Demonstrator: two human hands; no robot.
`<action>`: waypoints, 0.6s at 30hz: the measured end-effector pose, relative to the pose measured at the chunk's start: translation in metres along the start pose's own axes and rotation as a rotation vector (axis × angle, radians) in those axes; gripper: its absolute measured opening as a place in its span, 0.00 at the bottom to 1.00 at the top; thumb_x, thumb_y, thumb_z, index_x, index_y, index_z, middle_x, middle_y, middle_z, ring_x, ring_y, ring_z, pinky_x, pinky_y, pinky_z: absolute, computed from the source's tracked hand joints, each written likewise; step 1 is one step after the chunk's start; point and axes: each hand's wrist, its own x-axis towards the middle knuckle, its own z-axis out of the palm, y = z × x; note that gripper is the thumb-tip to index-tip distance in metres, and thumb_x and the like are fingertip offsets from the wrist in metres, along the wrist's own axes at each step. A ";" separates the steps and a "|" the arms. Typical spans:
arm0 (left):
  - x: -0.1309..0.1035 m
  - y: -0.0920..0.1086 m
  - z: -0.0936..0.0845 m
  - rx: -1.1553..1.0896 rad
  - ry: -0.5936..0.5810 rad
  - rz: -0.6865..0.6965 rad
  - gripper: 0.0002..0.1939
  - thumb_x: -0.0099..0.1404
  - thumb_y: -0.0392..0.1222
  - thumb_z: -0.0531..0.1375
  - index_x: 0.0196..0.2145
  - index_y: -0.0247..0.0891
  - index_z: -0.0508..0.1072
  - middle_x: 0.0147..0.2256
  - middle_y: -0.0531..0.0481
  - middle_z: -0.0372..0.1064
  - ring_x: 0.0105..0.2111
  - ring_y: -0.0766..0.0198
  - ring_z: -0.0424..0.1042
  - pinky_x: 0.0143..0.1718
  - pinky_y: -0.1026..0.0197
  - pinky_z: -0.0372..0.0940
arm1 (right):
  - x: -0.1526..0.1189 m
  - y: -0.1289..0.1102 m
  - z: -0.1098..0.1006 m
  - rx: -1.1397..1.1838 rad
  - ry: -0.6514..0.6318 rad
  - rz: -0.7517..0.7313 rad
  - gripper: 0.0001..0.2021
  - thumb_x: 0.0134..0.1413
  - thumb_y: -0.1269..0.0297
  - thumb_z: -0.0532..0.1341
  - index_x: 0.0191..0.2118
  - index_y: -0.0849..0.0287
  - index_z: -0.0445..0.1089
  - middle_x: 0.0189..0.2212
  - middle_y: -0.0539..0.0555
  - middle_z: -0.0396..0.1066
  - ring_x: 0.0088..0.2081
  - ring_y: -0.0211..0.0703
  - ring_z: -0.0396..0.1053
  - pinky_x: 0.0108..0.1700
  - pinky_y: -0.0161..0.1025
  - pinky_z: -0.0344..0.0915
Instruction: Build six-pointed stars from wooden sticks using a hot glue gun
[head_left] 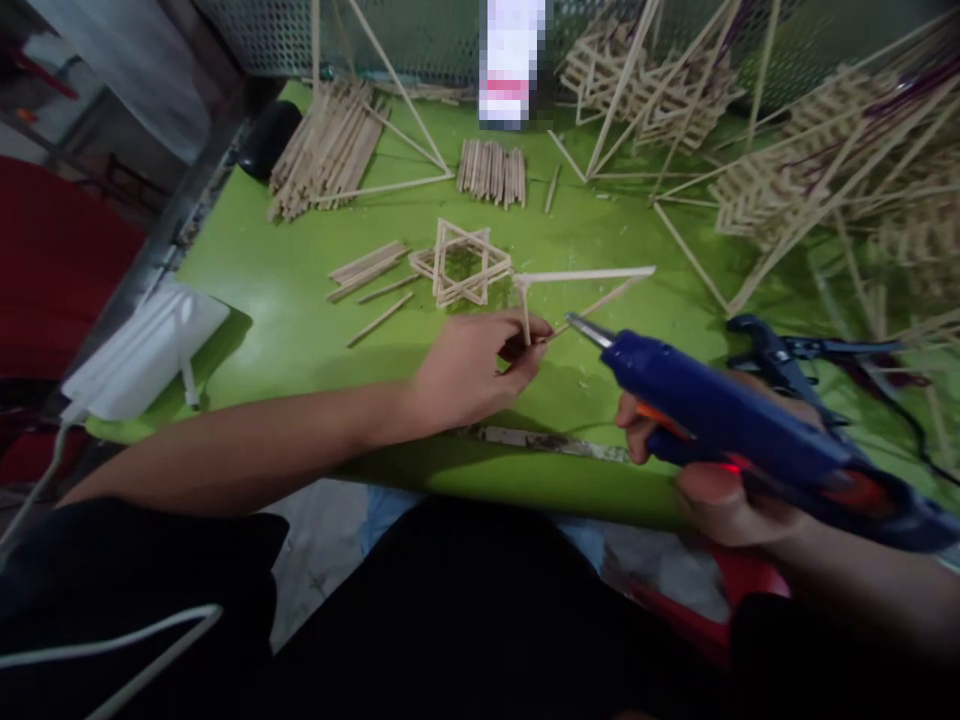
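Observation:
Between the thumb and fingers of my left hand (480, 365) is one corner of a triangle of thin wooden sticks (585, 274). My right hand (739, 490) is wrapped round the handle of a blue glue gun (697, 400), a finger by its orange trigger. The metal nozzle points left, close to the triangle's lower stick; whether it touches cannot be made out. Just behind my left hand, a six-pointed star of sticks (461, 262) lies on the green table (285, 330). Several loose sticks (367, 270) rest to the star's left.
A large stick bundle (330, 150) and a smaller pile (491, 172) lie at the back. Stacked stick frames (795, 150) crowd the right side. A white power strip (146, 350) sits at the left edge. Black tools with a cord (780, 350) lie beyond the glue gun.

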 end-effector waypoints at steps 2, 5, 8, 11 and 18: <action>0.000 0.001 0.000 0.050 -0.032 -0.002 0.05 0.74 0.35 0.68 0.43 0.38 0.86 0.41 0.48 0.88 0.34 0.60 0.85 0.40 0.60 0.77 | -0.002 0.000 0.006 -0.054 0.032 -0.120 0.25 0.66 0.34 0.75 0.58 0.44 0.84 0.36 0.57 0.85 0.28 0.54 0.79 0.30 0.52 0.75; -0.001 0.007 -0.001 0.138 -0.072 -0.039 0.07 0.77 0.36 0.65 0.43 0.38 0.85 0.40 0.49 0.87 0.35 0.61 0.83 0.41 0.60 0.75 | 0.003 -0.003 0.012 -0.129 0.012 -0.232 0.23 0.73 0.37 0.70 0.58 0.50 0.83 0.33 0.55 0.84 0.27 0.50 0.80 0.29 0.48 0.76; -0.002 0.013 -0.003 0.216 -0.113 -0.084 0.09 0.78 0.37 0.64 0.42 0.38 0.85 0.39 0.49 0.86 0.35 0.62 0.83 0.42 0.61 0.75 | 0.007 -0.004 0.014 -0.180 0.046 -0.306 0.21 0.74 0.40 0.70 0.56 0.51 0.83 0.34 0.54 0.83 0.27 0.48 0.80 0.29 0.46 0.77; -0.002 0.015 -0.003 0.280 -0.130 -0.095 0.08 0.78 0.38 0.65 0.43 0.38 0.86 0.39 0.49 0.86 0.35 0.61 0.83 0.43 0.60 0.75 | 0.009 -0.001 0.014 -0.246 0.104 -0.367 0.20 0.76 0.39 0.67 0.50 0.51 0.83 0.35 0.55 0.83 0.26 0.49 0.80 0.27 0.48 0.74; -0.002 0.017 -0.004 0.332 -0.176 -0.100 0.10 0.79 0.39 0.63 0.47 0.39 0.87 0.40 0.48 0.87 0.38 0.58 0.85 0.46 0.58 0.78 | 0.019 -0.012 0.017 -0.422 0.139 -0.457 0.17 0.77 0.42 0.64 0.47 0.49 0.79 0.29 0.54 0.78 0.24 0.52 0.76 0.23 0.49 0.66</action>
